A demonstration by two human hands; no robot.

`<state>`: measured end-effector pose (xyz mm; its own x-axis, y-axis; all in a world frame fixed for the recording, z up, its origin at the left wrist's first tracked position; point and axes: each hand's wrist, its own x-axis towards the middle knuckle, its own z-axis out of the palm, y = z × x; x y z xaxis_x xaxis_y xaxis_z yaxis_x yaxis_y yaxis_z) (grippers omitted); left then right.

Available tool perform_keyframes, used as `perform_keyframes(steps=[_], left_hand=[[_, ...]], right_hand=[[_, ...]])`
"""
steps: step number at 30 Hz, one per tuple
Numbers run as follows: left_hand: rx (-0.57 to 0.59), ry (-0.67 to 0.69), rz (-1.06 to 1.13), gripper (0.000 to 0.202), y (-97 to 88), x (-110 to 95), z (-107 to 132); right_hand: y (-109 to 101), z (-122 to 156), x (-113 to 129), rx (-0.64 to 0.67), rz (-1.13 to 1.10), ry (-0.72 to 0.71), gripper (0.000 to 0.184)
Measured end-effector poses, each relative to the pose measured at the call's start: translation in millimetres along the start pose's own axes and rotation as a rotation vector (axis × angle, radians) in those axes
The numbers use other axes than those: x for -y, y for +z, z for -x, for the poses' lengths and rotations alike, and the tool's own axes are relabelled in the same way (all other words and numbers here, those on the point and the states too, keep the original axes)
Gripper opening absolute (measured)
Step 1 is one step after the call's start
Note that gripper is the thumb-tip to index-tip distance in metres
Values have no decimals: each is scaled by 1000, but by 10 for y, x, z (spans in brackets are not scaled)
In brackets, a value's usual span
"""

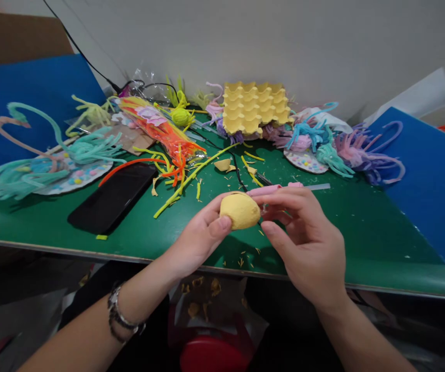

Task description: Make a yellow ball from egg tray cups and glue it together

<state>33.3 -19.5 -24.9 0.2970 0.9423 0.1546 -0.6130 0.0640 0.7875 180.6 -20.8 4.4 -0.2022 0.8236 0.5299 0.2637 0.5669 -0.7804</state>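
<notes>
My left hand (pixel 201 237) pinches a small yellow egg-carton cup (pixel 240 211) between thumb and fingers, held just above the green table's (pixel 362 227) front edge. My right hand (pixel 303 240) is closed next to the cup, fingers curled around a pink-handled tool (pixel 274 189) whose pale tip points right. Whether the tool touches the cup is hidden by my fingers.
A yellow egg carton (pixel 254 107) stands at the back. Pipe-cleaner crafts on paper plates lie left (pixel 63 168) and right (pixel 323 147). A black phone (pixel 113 196), an orange pipe-cleaner pack (pixel 162 132) and yellow scraps lie centre-left. Blue boards flank both sides. A red bin (pixel 214 354) is below.
</notes>
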Motion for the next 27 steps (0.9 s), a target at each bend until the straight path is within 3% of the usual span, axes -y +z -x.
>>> perform_keyframes(steps=[5,14,24,27], left_hand=[[-5,-19,-22,50,-25,20,11],[67,23,-67,43,-57,39,8],[107,22,-12,40,-65,48,-12],[101,28,19,39,-57,39,-18]], right_hand=[[-2,5,3,-19,49,-20,17],[-7,-18,16,-109,110,-101,11],[-84,-31,0,-247,194,-206,16],[-105,-12,-24,-222,207,-231,24]])
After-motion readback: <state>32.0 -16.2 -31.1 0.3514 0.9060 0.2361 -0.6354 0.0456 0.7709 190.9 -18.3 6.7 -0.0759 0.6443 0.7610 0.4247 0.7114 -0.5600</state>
